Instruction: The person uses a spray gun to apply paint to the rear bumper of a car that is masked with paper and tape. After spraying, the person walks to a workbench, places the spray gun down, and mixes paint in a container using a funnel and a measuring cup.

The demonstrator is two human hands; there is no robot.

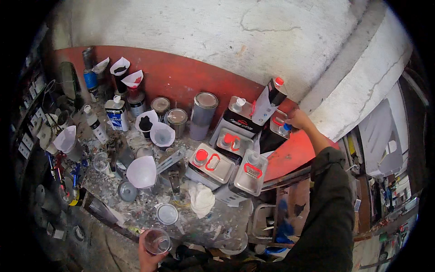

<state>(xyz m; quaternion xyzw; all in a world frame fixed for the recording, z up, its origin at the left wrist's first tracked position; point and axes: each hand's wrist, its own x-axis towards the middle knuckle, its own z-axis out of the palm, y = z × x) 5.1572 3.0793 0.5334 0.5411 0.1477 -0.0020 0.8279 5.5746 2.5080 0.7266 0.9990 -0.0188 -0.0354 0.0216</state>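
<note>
My left hand (148,258), at the lower edge, is wrapped round a clear plastic cup (157,241). The cup looks see-through with no contents that I can make out. My right arm stretches far out to the back right. There my right hand (301,119) has its fingers bent at the top of a dark rectangular can (270,136) with a blue cap (284,129); their exact grip is partly hidden. Beside this can stand a tall can with a red cap (279,81) and a dark can with a white cap (240,103).
Metal cans with red handles (211,165) crowd the paint-stained bench (204,226). A crumpled white cloth (201,199) and a round lid (167,213) lie in front. Paper strainers (141,172), round tins (205,102) and bottles (96,124) fill the left. Spray guns (74,174) hang at the left edge.
</note>
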